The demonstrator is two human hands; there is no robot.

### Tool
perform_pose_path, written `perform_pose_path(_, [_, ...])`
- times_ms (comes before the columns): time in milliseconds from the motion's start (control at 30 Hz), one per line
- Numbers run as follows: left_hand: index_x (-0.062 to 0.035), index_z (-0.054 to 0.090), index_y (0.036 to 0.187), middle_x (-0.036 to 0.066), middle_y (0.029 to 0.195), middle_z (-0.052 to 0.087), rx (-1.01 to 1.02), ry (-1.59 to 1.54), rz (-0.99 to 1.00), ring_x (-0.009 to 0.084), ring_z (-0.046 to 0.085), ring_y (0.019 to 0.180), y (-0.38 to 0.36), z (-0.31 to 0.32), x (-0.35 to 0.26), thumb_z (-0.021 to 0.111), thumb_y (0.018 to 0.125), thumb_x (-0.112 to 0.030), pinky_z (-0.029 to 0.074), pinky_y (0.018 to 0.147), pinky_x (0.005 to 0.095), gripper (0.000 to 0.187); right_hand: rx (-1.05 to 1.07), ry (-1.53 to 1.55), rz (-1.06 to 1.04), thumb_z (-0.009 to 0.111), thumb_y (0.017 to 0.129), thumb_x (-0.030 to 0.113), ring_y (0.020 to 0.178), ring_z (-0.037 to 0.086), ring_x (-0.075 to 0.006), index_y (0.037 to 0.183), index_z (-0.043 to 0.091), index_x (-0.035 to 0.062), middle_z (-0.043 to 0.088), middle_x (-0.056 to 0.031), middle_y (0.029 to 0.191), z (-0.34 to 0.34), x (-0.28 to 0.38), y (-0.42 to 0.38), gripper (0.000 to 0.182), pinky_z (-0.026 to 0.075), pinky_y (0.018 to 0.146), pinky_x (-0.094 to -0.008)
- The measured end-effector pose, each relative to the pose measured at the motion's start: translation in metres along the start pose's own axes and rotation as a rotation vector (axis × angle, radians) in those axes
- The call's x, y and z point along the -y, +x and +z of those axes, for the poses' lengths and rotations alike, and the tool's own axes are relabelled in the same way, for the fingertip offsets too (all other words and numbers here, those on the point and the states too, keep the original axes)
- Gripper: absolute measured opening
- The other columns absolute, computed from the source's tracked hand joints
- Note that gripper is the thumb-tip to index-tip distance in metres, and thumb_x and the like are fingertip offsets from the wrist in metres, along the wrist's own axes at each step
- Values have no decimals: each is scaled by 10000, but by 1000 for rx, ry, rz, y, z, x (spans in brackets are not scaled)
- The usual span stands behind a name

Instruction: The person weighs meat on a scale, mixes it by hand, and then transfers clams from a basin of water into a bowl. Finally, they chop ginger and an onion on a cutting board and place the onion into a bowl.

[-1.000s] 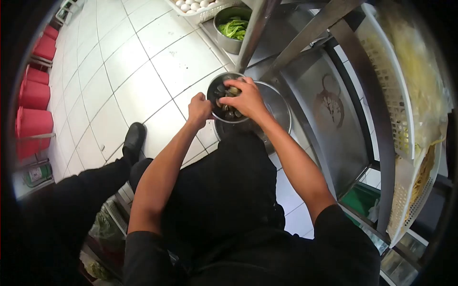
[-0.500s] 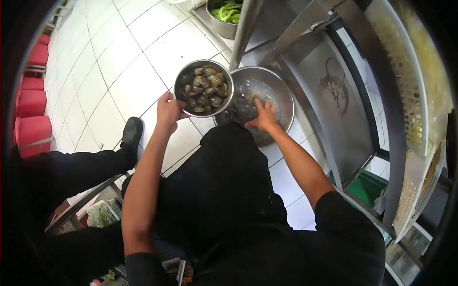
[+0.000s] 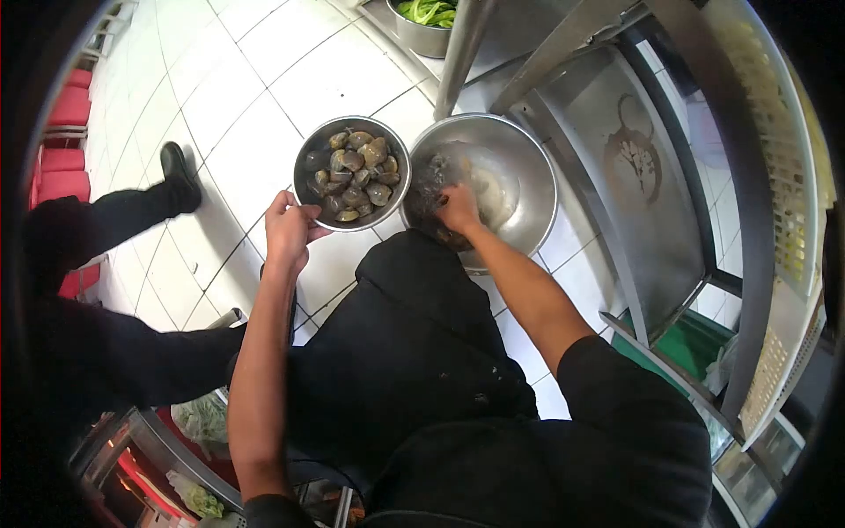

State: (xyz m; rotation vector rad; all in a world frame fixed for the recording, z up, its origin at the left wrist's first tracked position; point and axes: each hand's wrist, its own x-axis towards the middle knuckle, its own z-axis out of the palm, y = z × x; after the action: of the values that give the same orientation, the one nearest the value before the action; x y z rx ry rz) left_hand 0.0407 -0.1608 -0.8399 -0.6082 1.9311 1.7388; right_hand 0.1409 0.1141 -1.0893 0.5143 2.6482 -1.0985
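My left hand grips the near-left rim of a round steel bowl, thumb on top. Several brown clams lie heaped in it. Beside it on the right, a wider steel basin stands on the floor with water and some dark contents at its left side. My right hand reaches into that basin, fingers curled and pointing down. Splashing water and the hand itself hide what the fingers close on. The bowl is held at the basin's left edge.
A steel pot of green vegetables stands beyond a metal table leg. Metal shelving and a perforated white basket flank the right. Another person's leg and dark shoe extend at left, near red containers.
My right hand went from spread fingers to curled ones and moved left in the basin. The bowl shifted slightly left. The other person's foot moved away, up and left.
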Motion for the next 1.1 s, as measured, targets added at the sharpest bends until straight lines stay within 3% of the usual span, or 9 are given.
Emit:
perform_pose_path(67, [-84, 390, 787, 122, 790, 588, 6, 1, -2, 222, 676, 647, 5, 0, 5, 530, 826, 93, 631, 523, 340, 229, -71, 236, 60, 790, 686, 105, 958, 641, -326, 1076, 720, 120, 639, -168, 1034, 8, -33, 22, 396, 544, 806, -482])
perform_pose_path(100, [-84, 388, 787, 122, 787, 586, 4, -4, 0, 225, 674, 641, 9, -2, 9, 530, 823, 95, 630, 520, 343, 231, 95, 603, 338, 736, 709, 15, 726, 643, -230, 1066, 710, 71, 657, -86, 884, -51, 16, 4, 362, 561, 595, -388])
perform_pose_path(200, [-87, 384, 782, 115, 771, 572, -5, -36, -3, 220, 655, 612, 17, 1, 18, 537, 811, 96, 628, 513, 354, 240, 49, 964, 488, 694, 724, -28, 667, 610, -152, 1024, 712, 30, 635, -30, 842, -82, 27, 3, 305, 502, 467, -308])
perform_pose_path(400, [-76, 376, 749, 110, 727, 550, 7, 14, -24, 205, 605, 604, 38, 11, 24, 561, 777, 100, 614, 494, 390, 257, -2, 836, -42, 705, 705, 6, 767, 646, -189, 1071, 692, 18, 666, -67, 910, -158, 150, -2, 367, 528, 669, -307])
perform_pose_path(467, [-77, 373, 754, 112, 725, 548, 24, 19, -31, 204, 606, 605, 42, 15, 22, 558, 777, 100, 620, 504, 392, 257, -20, 416, -381, 788, 693, 120, 943, 632, -196, 1147, 674, 33, 659, -90, 1036, -157, 195, 2, 476, 504, 846, -284])
perform_pose_path(567, [-91, 372, 781, 114, 767, 559, 91, -13, -29, 232, 632, 618, 38, 25, 20, 550, 798, 86, 621, 520, 381, 252, -80, 327, -479, 862, 654, 244, 991, 642, -214, 1222, 660, 51, 675, -136, 1133, -156, 228, -5, 634, 500, 875, -316])
perform_pose_path(733, [-84, 373, 769, 150, 793, 594, 80, -103, -7, 261, 658, 659, 26, 13, 18, 554, 782, 96, 633, 526, 393, 256, -247, 312, 9, 847, 681, 321, 1137, 613, -291, 1244, 653, 91, 656, -163, 1194, -169, 164, 16, 639, 463, 993, -375])
perform_pose_path(1000, [-76, 387, 762, 114, 712, 540, -11, -124, 5, 218, 601, 570, 25, 1, 20, 567, 781, 109, 631, 522, 400, 259, 260, -439, -3, 878, 615, 394, 1430, 170, -476, 1429, 482, 316, 196, -155, 1583, -76, 50, 12, 909, 193, 1092, -692])
perform_pose_path(1100, [-66, 437, 805, 143, 835, 623, 23, -66, -16, 238, 690, 710, 25, -2, 19, 541, 838, 94, 638, 592, 364, 193, 256, -528, -118, 853, 625, 311, 1338, 309, -469, 1361, 548, 300, 318, -150, 1474, -67, 40, -7, 796, 354, 1009, -657])
